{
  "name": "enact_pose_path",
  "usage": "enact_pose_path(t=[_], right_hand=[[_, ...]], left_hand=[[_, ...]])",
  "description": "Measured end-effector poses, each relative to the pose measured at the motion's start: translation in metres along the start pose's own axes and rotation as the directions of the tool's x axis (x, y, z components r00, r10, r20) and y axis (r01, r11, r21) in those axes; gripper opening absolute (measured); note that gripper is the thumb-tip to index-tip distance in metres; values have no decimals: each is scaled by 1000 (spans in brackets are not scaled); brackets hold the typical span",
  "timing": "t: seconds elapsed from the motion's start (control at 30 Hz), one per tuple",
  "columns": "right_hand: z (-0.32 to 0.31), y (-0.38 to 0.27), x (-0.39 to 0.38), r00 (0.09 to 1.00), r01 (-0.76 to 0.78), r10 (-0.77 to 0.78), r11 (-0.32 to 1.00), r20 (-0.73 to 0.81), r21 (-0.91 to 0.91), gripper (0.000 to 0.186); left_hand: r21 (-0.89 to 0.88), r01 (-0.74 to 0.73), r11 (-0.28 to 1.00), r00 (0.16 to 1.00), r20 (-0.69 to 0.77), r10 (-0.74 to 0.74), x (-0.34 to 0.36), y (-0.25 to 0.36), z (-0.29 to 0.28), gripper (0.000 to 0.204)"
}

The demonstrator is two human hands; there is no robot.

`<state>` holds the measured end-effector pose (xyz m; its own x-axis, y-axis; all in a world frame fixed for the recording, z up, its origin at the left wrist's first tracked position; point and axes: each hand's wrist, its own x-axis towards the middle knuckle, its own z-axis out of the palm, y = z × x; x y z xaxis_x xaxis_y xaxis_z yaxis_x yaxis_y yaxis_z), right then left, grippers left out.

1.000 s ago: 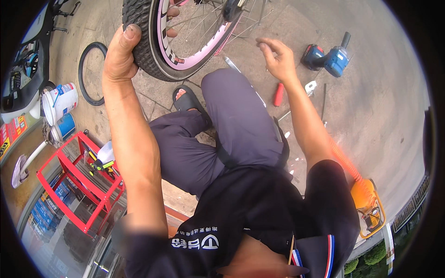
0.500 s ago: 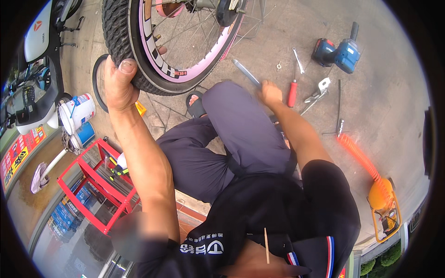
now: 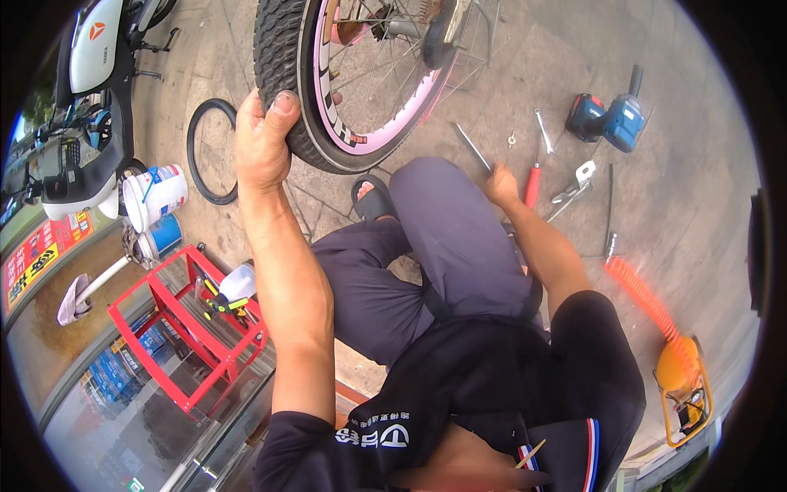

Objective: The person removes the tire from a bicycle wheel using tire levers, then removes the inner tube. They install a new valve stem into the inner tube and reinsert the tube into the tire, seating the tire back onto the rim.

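Observation:
My left hand (image 3: 266,143) grips the knobby black tire (image 3: 279,61) of a bicycle wheel with a pink rim (image 3: 350,134), held up at the top middle; its thumb presses on the tread. My right hand (image 3: 498,182) is low beside my right knee (image 3: 434,205), closed on the end of a long flat metal lever (image 3: 472,146). Just right of it lie a red-handled screwdriver (image 3: 533,187), a wrench (image 3: 544,129) and a silver metal tool (image 3: 575,185). The spokes partly hide the far fingers of my left hand.
At left stand a scooter (image 3: 90,57), buckets (image 3: 152,197) and a red metal rack (image 3: 164,320); a black rubber ring (image 3: 193,152) lies on the pavement. At right are a cordless impact tool (image 3: 623,123), a rod (image 3: 611,197) and an orange air hose (image 3: 643,299) on a yellow machine (image 3: 680,369).
My right hand, earlier raised with loose fingers, has moved down to the lever on the pavement and closed on it. The wheel and my left hand dipped, then shifted right as the view moved.

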<state>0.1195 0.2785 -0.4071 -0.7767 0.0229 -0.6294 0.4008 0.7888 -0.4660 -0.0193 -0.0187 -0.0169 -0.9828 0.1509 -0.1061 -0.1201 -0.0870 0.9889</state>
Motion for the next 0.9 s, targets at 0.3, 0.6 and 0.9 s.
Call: enact_pose_path(t=[0.3,0.6,0.9], right_hand=[[-223,-86,-113,731,682,-656,704,-189,199,43],[-395,-221,-188,394,607,-918,305,-55,-734,44],[-389,-199,-306,516,525,-853,385,-76,-759,37]], left_hand=[[-8,-24,1000,999,-23,24,-5,-6,-1,61],[48,-82,995,995,-61,85,-5,-8,1,55],[170,-73,983,996,-33,80,1,-14,-11,56]])
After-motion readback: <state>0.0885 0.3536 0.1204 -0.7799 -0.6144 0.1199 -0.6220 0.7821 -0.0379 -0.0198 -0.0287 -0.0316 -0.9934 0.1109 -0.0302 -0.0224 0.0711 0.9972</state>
